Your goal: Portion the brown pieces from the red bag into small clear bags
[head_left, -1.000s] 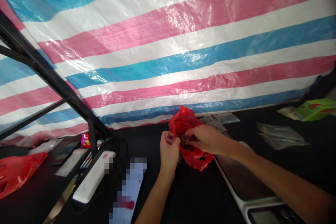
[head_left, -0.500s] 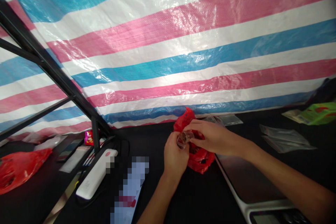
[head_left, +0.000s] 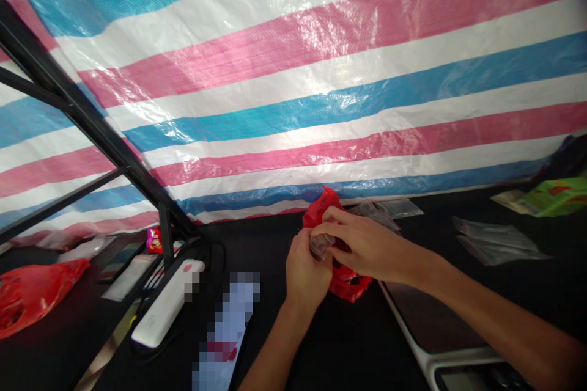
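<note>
Grip: left hand [head_left: 306, 273], right hand [head_left: 367, 249] clenched on clear plastic cup [head_left: 320, 246], long axis tilted.

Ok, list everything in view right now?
Striped woven tarpaulin: one, blue, white and pink, behind.
Metal frame bars: several, black, left.
Crumpled plastic bags: two, red, under the hands, far left.
Flat power strip: one, white, left of centre.
Snack packet: one, red, by the frame post.
Clear plastic sleeves: several, clear, right.
Green packet: one, green, far right.
Small plastic cup: one, clear, between the hands.
Left hand: one, holding the cup.
Right hand: one, fingers over the cup.
</note>
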`<state>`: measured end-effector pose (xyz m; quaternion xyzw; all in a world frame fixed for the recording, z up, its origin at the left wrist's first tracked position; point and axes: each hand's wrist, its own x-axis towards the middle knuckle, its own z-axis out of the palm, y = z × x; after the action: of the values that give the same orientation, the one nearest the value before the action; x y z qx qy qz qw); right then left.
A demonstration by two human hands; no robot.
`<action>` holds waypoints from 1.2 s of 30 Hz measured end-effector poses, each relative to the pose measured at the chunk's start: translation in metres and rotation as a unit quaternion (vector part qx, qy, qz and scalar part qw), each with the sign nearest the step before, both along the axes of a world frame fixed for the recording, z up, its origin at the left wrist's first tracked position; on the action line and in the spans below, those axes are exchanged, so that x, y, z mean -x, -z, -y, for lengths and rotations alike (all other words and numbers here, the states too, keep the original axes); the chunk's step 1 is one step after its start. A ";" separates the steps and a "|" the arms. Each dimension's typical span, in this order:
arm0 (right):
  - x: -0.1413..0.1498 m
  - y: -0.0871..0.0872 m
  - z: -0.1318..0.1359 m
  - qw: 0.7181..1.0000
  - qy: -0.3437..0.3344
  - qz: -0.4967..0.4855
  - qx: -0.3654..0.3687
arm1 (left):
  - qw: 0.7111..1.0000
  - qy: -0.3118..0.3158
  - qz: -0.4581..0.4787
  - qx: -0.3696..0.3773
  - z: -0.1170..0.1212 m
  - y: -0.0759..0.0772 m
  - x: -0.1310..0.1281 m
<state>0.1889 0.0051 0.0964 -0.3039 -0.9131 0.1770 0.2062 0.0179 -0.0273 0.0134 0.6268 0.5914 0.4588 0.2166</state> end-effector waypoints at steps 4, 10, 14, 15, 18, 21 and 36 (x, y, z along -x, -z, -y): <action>0.001 0.000 -0.002 0.997 -0.050 -0.050 -0.024 | 0.998 0.013 0.069 0.002 -0.001 -0.003 -0.001; -0.003 -0.004 -0.008 0.996 -0.045 -0.073 -0.031 | 0.993 0.018 0.115 0.006 0.000 -0.003 -0.005; -0.011 -0.007 -0.016 0.998 -0.007 -0.052 -0.025 | 0.995 -0.026 0.098 0.011 -0.001 -0.003 -0.004; -0.013 -0.005 -0.018 0.999 0.001 -0.036 -0.020 | 0.995 -0.044 0.092 0.016 -0.001 -0.004 -0.003; -0.018 0.005 -0.023 0.999 0.025 0.030 0.004 | 0.993 -0.089 0.068 0.043 -0.002 -0.006 0.001; -0.021 0.017 -0.024 0.993 0.017 0.094 0.070 | 0.990 -0.117 0.020 0.077 -0.002 -0.011 0.005; -0.020 0.029 -0.024 0.972 0.042 0.201 0.118 | 0.979 -0.036 0.092 0.179 -0.009 0.011 0.003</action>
<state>0.2089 0.0286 0.0674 -0.3939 -0.8948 0.2100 -0.0113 0.0151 -0.0183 0.0020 0.5113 0.6638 0.4090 0.3615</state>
